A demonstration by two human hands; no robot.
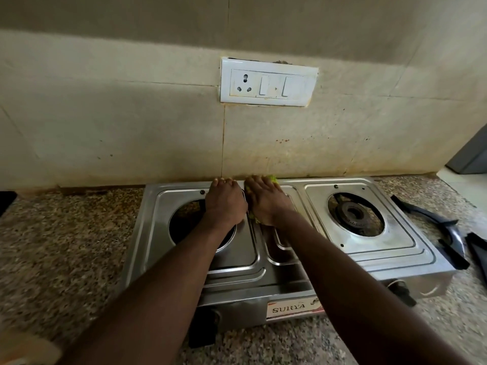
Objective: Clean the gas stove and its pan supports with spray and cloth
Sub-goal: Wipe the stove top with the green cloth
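Observation:
A steel two-burner gas stove (pixel 369 262) stands on the granite counter against the wall. My right hand (pixel 266 200) presses a yellow-green cloth (pixel 272 178) flat on the stove's back middle strip; only the cloth's edges show around the palm. My left hand (pixel 225 202) rests palm down beside it, fingers at the stove's rear edge, covering part of the left burner opening (pixel 184 219). The right burner (pixel 354 213) is bare, with no support on it. Dark pan supports (pixel 432 222) lie on the counter to the right of the stove. No spray bottle is visible.
A white socket and switch plate (pixel 267 83) is on the stained tile wall above the stove. The stove's knobs (pixel 403 291) stick out at the front. A dark object (pixel 6 202) sits at the far left counter edge, and a grey appliance side (pixel 471 154) is at far right.

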